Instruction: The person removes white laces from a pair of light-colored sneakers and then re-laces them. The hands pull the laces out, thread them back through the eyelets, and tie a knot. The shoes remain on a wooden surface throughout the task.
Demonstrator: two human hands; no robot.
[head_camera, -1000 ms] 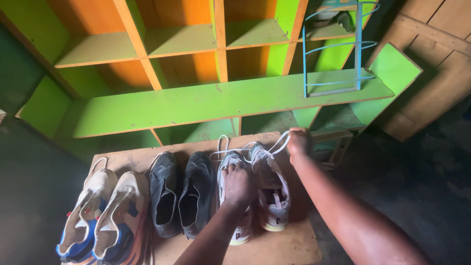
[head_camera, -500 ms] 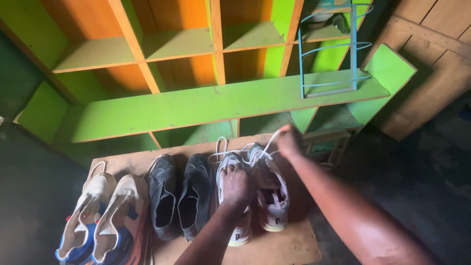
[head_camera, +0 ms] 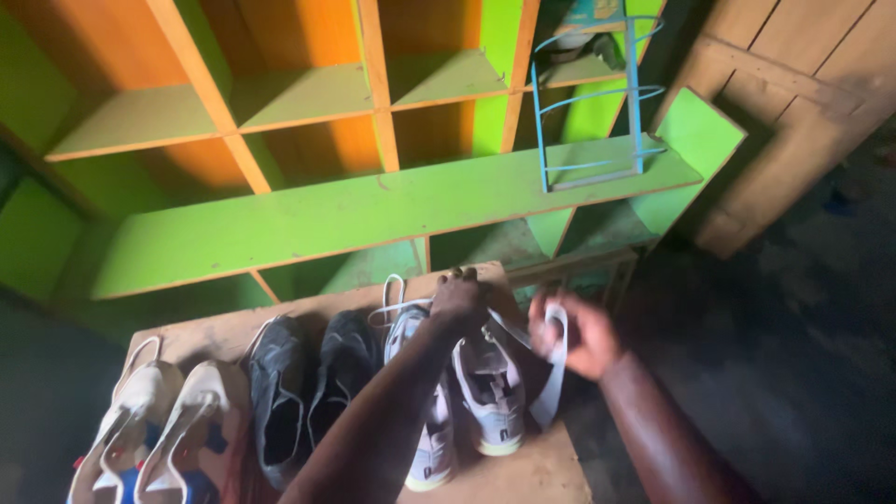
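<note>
Behind the low wooden table (head_camera: 523,471) stands a shelf unit (head_camera: 373,210) painted bright green with orange compartments, and on its long green board sits a light blue wire rack (head_camera: 597,112); above this rack I see a small teal package (head_camera: 590,13), too dark to tell more. On the table three pairs are in a row: white shoes with blue soles (head_camera: 154,425) at the left, black shoes (head_camera: 303,387) in the middle, and the grey-white sneakers (head_camera: 467,392) at the right, toes toward the viewer. The left hand (head_camera: 459,301) presses down on the back part of these sneakers, fingers bent over them. The right hand (head_camera: 571,331), just beside the table edge, is closed around a white lace (head_camera: 553,378) that hangs in a loop.
</note>
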